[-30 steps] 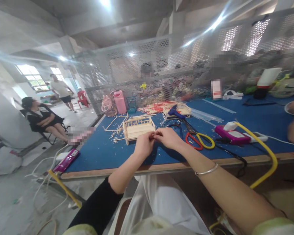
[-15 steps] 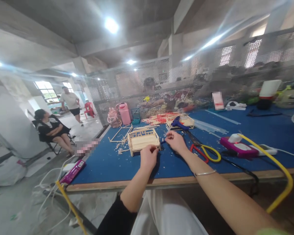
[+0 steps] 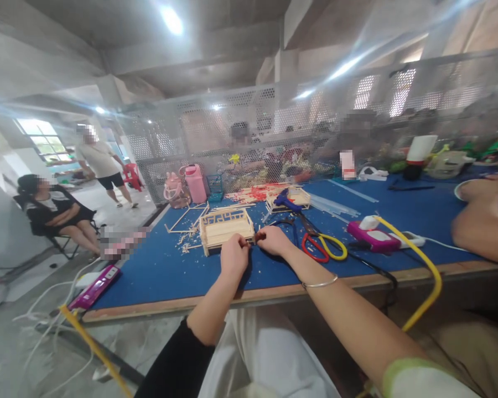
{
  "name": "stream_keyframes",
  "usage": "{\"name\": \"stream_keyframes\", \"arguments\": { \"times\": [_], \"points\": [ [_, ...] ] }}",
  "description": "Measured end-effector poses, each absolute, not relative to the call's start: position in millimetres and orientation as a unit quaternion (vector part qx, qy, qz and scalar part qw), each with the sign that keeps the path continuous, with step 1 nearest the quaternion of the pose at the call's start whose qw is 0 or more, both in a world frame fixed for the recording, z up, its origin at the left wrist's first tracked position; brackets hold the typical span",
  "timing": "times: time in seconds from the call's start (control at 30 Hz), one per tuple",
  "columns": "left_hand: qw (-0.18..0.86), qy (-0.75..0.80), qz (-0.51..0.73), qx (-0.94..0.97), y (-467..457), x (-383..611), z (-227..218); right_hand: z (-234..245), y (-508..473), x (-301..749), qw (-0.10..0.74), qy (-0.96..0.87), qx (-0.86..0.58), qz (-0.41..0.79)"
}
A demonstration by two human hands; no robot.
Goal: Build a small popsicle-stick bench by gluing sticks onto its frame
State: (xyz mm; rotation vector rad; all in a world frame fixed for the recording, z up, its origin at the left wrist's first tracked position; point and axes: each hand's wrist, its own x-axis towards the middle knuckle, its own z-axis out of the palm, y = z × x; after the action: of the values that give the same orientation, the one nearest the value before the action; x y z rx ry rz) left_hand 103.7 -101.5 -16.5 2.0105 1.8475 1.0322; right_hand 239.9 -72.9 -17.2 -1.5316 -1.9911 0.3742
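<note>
A small bed-like model made of pale wooden sticks (image 3: 228, 225) stands on the blue tabletop, with a lattice back and slatted base. At its front right corner, my left hand (image 3: 234, 255) has thumb and fingers pinched together; whatever they grip is hidden. My right hand (image 3: 274, 241) is closed in a pinch just right of that corner, close to the left fingertips. What sits between its fingers is too small to make out. Behind the right hand, a blue glue gun (image 3: 288, 201) rests against a second stick model (image 3: 302, 198).
Scissors with red and yellow handles (image 3: 334, 247) lie right of my hands. Further right are a purple power strip (image 3: 373, 237) and another person's arm (image 3: 481, 221). Loose sticks (image 3: 255, 193), clear glue sticks (image 3: 334, 204) and a pink bottle (image 3: 196, 183) are behind.
My right hand has moved in toward the model's corner and my left hand. The view has shifted right, and the walking person at the left has come nearer.
</note>
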Motion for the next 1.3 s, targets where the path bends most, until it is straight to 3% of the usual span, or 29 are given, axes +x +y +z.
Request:
{"name": "stream_keyframes", "arguments": {
  "times": [0.23, 0.7, 0.97, 1.3],
  "points": [
    [0.042, 0.665, 0.278, 0.692, -107.6, 109.5, -15.0, -18.5, -74.2, 242.0, 0.278, -0.768, -0.560, 0.140],
    [0.025, 0.655, 0.274, 0.704, -108.9, 110.9, -14.0, -19.2, -74.6, 241.4, 0.287, -0.768, -0.554, 0.140],
    [0.071, 0.629, 0.299, 0.714, -102.7, 108.2, -18.4, -18.1, -75.7, 241.4, 0.284, -0.770, -0.555, 0.141],
    [-0.017, 0.654, 0.215, 0.725, -114.4, 111.6, -12.3, -19.7, -74.9, 241.9, 0.280, -0.772, -0.552, 0.143]
  ]
}}
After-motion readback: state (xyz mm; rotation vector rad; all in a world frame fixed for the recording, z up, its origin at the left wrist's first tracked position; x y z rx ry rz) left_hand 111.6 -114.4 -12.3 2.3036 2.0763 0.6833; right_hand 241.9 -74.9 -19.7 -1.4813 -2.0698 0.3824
